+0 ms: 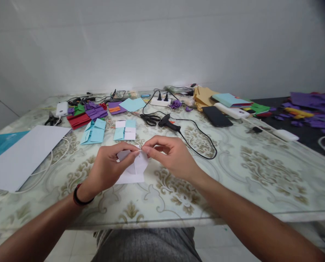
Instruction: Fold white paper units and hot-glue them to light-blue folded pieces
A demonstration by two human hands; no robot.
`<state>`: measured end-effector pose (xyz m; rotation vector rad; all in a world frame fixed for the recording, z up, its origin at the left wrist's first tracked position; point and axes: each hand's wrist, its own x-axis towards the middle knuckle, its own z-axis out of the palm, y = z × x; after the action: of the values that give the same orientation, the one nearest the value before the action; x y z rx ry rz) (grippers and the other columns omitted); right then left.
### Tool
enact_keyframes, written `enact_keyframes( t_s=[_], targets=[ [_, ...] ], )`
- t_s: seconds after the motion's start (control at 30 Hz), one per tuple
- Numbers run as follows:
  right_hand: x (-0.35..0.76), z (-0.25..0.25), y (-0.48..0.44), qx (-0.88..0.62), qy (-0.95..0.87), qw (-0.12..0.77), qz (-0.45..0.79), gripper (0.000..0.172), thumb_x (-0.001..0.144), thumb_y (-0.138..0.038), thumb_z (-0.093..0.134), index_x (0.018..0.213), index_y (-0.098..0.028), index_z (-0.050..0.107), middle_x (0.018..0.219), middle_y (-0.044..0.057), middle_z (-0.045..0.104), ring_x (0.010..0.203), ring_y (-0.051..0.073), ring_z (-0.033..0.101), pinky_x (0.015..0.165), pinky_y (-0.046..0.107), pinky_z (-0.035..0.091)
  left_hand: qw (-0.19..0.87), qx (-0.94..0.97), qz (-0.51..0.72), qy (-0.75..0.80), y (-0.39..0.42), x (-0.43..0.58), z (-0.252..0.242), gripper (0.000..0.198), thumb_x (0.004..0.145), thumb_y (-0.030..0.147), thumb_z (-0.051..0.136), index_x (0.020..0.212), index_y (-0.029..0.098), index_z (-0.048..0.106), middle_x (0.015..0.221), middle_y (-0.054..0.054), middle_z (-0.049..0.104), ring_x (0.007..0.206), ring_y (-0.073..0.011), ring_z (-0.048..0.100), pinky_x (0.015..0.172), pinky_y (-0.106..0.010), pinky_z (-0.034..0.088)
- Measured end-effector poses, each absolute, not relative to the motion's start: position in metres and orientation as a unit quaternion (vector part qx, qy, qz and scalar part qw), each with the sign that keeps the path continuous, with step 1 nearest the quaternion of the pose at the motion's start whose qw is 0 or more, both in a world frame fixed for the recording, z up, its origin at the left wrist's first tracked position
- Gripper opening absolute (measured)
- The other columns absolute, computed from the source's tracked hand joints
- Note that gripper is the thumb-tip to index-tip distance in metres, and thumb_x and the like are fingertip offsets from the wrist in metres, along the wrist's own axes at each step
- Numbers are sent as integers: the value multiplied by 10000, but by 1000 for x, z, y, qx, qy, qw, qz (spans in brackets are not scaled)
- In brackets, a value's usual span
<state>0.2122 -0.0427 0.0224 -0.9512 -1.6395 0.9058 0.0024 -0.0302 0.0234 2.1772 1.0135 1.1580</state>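
Observation:
Both my hands meet over a folded sheet of white paper (135,171) near the middle of the table. Thumb and forefinger of my left hand (109,162) pinch its upper edge. From the other side my right hand (169,154) pinches the same edge, the fingertips of the two hands nearly touching. The paper's lower part spreads out below the fingers, and part of it is hidden behind my left hand. Just beyond lie a folded light-blue paper piece (94,131) and a blue-and-white folded piece (125,130).
A black glue gun (169,123) with its looping cord lies past my right hand, beside scissors (150,119). White sheets (28,156) are at left. Behind are coloured papers (95,110) and a power strip (160,102). A black phone (217,116) lies at right.

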Motion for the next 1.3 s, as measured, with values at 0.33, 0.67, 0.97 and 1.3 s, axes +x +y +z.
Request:
enact_keyframes(
  t_s=[0.33, 0.67, 0.97, 1.3],
  targets=[
    [214, 19, -40, -373, -642, 503, 441, 126, 867, -313, 754, 878, -188, 748, 831, 19, 737, 711, 137, 659, 684, 285, 546, 295, 753, 450, 378, -29, 2, 24, 132, 922, 280, 741, 1021, 248, 823, 992, -21, 841, 850, -163, 770, 728, -228, 593],
    [212, 19, -42, -351, -643, 523, 436, 102, 873, -279, 739, 837, -186, 718, 781, 2, 677, 688, 118, 588, 649, 256, 501, 274, 788, 429, 345, -32, 1, 28, 172, 939, 235, 716, 1060, 259, 836, 1052, -37, 844, 934, -188, 793, 802, -257, 625],
    [211, 21, -45, -340, -644, 519, 448, 131, 891, -309, 733, 856, -183, 719, 790, 19, 688, 705, 136, 625, 672, 275, 527, 229, 806, 438, 326, -34, -2, 29, 207, 939, 169, 681, 1049, 251, 836, 1033, -39, 847, 899, -181, 799, 723, -244, 613],
    [212, 20, -42, -364, -649, 499, 445, 193, 887, -371, 750, 839, -186, 733, 801, 25, 713, 735, 148, 644, 695, 288, 545, 206, 810, 438, 331, -34, 2, 27, 181, 946, 233, 697, 1054, 266, 838, 996, -39, 849, 874, -189, 798, 747, -272, 628]
  ],
)
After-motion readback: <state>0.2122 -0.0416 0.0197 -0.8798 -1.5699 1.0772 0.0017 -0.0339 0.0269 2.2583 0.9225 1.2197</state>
